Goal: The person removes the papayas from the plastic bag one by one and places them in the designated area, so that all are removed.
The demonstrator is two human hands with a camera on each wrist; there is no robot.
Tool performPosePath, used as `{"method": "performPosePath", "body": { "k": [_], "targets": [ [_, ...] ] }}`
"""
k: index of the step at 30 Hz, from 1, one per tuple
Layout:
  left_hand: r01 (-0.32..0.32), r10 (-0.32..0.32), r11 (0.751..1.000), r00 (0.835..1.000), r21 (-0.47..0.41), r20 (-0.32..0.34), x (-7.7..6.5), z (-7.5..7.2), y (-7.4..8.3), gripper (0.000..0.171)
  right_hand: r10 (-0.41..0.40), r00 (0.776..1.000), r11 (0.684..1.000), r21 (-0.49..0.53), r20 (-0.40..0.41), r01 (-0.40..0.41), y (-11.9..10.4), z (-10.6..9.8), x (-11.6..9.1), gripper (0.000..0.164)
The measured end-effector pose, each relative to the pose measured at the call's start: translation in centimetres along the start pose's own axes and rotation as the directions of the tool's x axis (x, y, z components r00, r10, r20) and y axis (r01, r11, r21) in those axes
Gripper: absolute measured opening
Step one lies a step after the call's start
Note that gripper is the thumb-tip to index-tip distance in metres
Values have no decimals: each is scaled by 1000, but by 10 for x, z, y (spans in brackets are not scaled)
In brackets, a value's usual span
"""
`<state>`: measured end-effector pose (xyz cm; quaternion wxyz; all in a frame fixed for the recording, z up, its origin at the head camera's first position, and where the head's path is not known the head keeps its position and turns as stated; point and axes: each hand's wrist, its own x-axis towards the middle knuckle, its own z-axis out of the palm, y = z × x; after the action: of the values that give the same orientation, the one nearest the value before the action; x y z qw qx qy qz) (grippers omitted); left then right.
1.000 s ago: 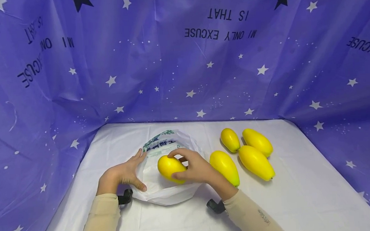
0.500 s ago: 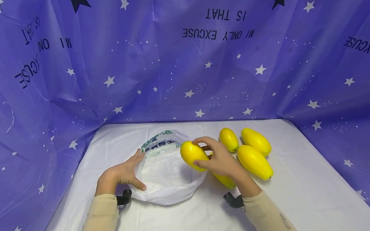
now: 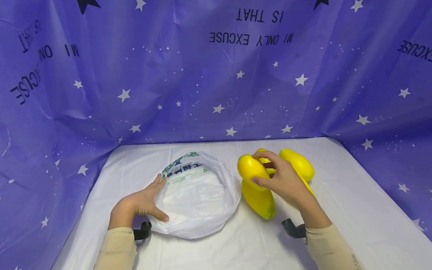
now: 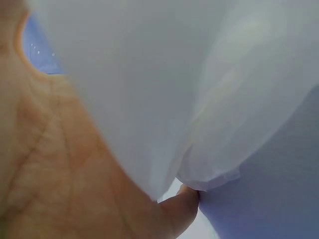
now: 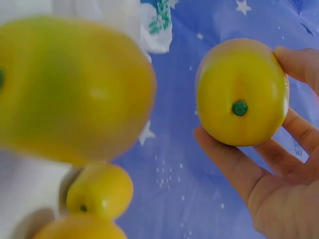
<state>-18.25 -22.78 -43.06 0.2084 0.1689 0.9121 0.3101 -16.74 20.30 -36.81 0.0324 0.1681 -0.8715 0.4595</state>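
My right hand point(image 3: 283, 180) holds a smooth yellow papaya-like fruit point(image 3: 251, 172) between thumb and fingers, to the right of the bag. In the right wrist view this held fruit point(image 5: 241, 94) turns its green stem end to the camera. Below it in the head view lies a second yellow fruit point(image 3: 259, 200), partly overlapped by it. A white plastic bag point(image 3: 210, 226) with green and dark print stands with its mouth wide. At its left side my left hand point(image 3: 142, 203) rests with fingers spread and thumb at the rim; white film covers much of the left wrist view.
More yellow fruits lie around my right hand: one at the back right point(image 3: 297, 163), others partly hidden behind the hand. A white cloth point(image 3: 216, 259) covers the table. Purple star-printed curtains point(image 3: 197, 70) enclose its back and sides.
My right hand has carried the yellow fruit from over the bag's mouth rightward to the other fruits. The left hand stays at the bag's rim. The view has shifted slightly.
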Motion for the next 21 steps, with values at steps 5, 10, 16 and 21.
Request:
{"method": "performPosePath", "body": {
  "k": [5,10,16,21],
  "targets": [
    [2,-2,1000,1000,-2,3,-1,0,1,133,-1,998,995,-102,-59,-5,8,-20,-6,58],
    [7,-7,1000,1000,-8,5,-2,0,2,134,37,993,989,-140,-109,-52,19,-40,-13,58],
    [10,-9,1000,1000,-18,9,-1,1,2,134,88,984,977,-180,-154,-115,31,-60,-24,60],
    [-2,2,1000,1000,-10,0,-1,2,1,134,97,977,970,-200,-192,-135,45,-75,-34,60]
  ]
}}
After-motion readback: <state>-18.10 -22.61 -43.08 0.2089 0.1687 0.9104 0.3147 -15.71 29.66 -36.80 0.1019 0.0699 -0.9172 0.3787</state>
